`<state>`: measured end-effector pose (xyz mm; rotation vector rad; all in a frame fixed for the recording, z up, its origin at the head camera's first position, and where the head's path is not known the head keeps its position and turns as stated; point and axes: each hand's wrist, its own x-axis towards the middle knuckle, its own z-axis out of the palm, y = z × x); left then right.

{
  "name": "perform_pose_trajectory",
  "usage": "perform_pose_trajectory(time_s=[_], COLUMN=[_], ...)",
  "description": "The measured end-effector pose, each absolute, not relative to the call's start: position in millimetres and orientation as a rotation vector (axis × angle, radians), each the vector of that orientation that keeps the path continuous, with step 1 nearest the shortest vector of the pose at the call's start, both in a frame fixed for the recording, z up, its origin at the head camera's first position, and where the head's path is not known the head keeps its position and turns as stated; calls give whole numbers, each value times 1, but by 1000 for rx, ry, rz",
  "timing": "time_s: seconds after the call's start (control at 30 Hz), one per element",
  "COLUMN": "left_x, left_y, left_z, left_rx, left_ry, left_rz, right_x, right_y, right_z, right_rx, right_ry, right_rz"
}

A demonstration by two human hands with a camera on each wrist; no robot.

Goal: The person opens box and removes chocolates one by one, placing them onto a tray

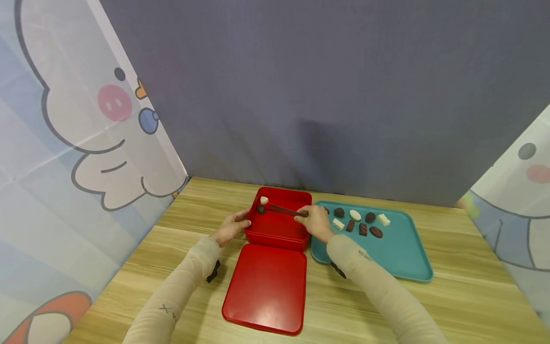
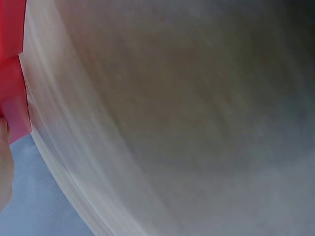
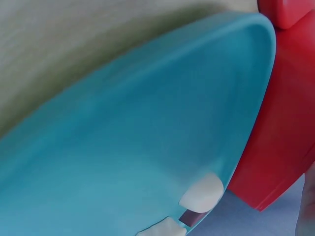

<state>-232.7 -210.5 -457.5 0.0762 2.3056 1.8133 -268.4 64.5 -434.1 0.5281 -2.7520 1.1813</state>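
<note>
A red box stands on the table. My left hand rests against its left side, thumb at the rim. Dark, slim tongs are held in my right hand, reaching leftward into the box. Near their far end are a dark round chocolate and a white chocolate; whether the tips grip either piece is too small to tell. My right hand is over the box's right rim, next to a teal tray that bears several dark and white chocolates.
A flat red lid lies on the wooden table, just in front of the box. Behind the table rises a grey partition. Cartoon-printed cloths hang at both sides.
</note>
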Motion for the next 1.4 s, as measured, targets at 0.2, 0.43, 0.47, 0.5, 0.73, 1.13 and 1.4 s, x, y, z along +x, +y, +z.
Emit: perform_pose_trajectory(time_s=[0.2, 0.43, 0.47, 0.5, 0.73, 1.13, 1.4], left_x=[-231, -231, -231, -231, -232, -232, -233], left_y=[-211, -209, -208, -208, -206, -205, -209], left_z=[-459, -462, -462, -462, -462, -461, -461], left_rx=[37, 50, 45, 50, 66, 57, 67], left_ry=[2310, 2321, 2320, 2323, 2314, 2308, 2308], left_rz=[1823, 1817, 1816, 1811, 1800, 1847, 1848], right_x=[-269, -271, -271, -271, -273, -275, -277], right_y=[58, 42, 40, 38, 33, 34, 33], right_z=[-431, -436, -437, -438, -446, -447, -446], right_rx=[565, 625, 632, 631, 568, 491, 500], right_ry=[-2791, -2818, -2818, -2820, -2842, -2826, -2797], right_rz=[1153, 1000, 984, 976, 1009, 1100, 1122])
